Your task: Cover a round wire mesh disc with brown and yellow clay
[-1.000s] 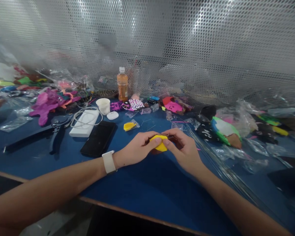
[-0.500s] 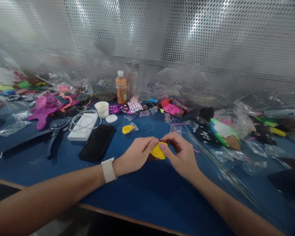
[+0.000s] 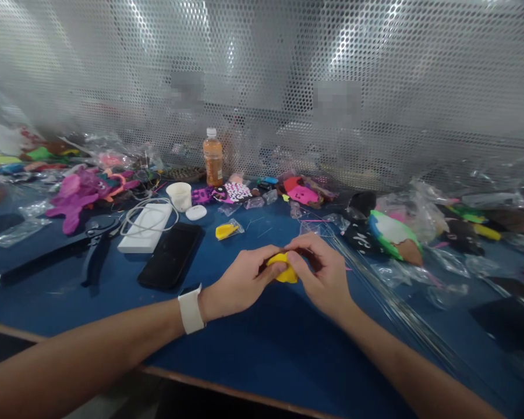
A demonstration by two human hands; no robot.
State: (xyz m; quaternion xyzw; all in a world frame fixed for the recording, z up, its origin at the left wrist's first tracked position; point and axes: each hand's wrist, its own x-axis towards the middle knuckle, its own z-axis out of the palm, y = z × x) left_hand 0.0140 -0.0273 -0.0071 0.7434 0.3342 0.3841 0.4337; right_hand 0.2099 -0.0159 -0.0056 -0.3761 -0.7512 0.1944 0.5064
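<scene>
A small yellow piece of soft-looking material [image 3: 287, 272] is pinched between both hands above the blue table. My left hand [image 3: 240, 282], with a white watch band [image 3: 191, 309] at the wrist, grips its left side, thumb on the near face. My right hand [image 3: 321, 273] holds its right side, thumb pressed on the front and fingers curled behind. The fingers hide its far edge. Beyond my left hand lies another yellow piece [image 3: 226, 231] in clear plastic.
Left of my hands lie a black phone [image 3: 170, 256], a white box [image 3: 146, 228] with a cable and dark pliers [image 3: 96, 244]. Behind stand a cup [image 3: 180, 196] and a bottle [image 3: 213, 158]. Thin wires [image 3: 388, 297] and colourful pieces [image 3: 395, 235] lie to the right.
The left thumb has moved onto the front of the yellow piece, which now looks more folded and crumpled. The whole view has shifted slightly.
</scene>
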